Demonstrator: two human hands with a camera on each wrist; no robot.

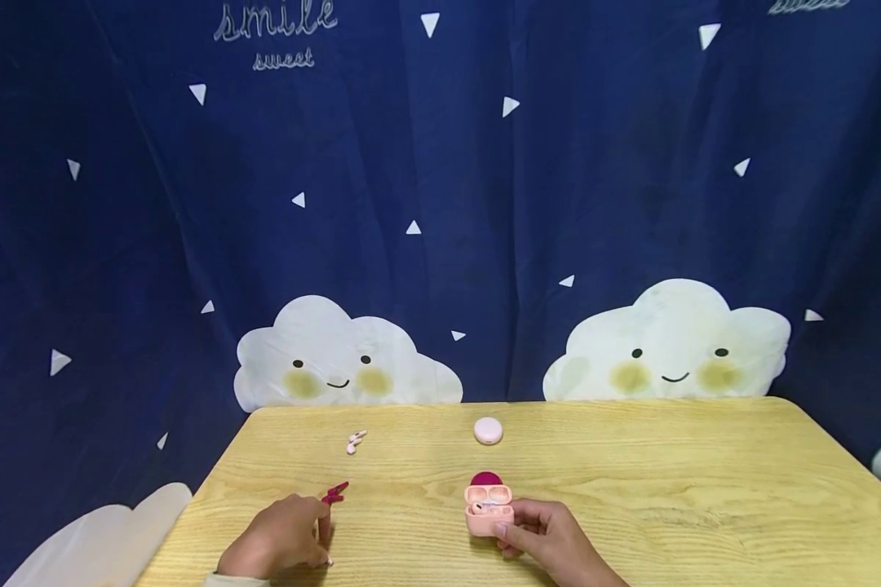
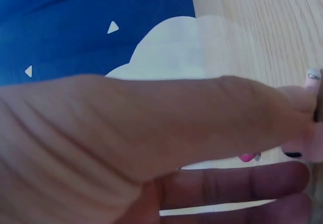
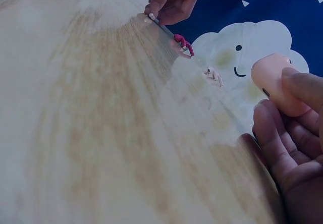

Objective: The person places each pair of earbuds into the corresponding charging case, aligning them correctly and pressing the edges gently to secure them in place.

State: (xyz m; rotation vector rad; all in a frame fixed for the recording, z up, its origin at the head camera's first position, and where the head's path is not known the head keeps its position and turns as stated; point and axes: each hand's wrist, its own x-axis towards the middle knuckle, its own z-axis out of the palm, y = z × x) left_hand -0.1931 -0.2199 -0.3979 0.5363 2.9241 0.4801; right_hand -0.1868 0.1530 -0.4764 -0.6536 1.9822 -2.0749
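My right hand (image 1: 546,538) grips a peach earbud case (image 1: 484,524), its lid standing up and one earbud (image 1: 478,508) visible inside. The same case (image 3: 275,80) shows its outer side in the right wrist view. Over at the left of the table, my left hand (image 1: 286,534) pinches a pale earbud (image 2: 313,75) between thumb and fingertip; only its end sticks out. Just beyond those fingers lies a pair of dark red earbuds (image 1: 335,492).
A dark red round case (image 1: 486,478) sits behind the peach one, partly hidden by it. Farther back are a closed pale pink case (image 1: 488,430) and a pair of pale pink earbuds (image 1: 356,441). A blue curtain (image 1: 484,204) hangs behind the wooden table (image 1: 668,489).
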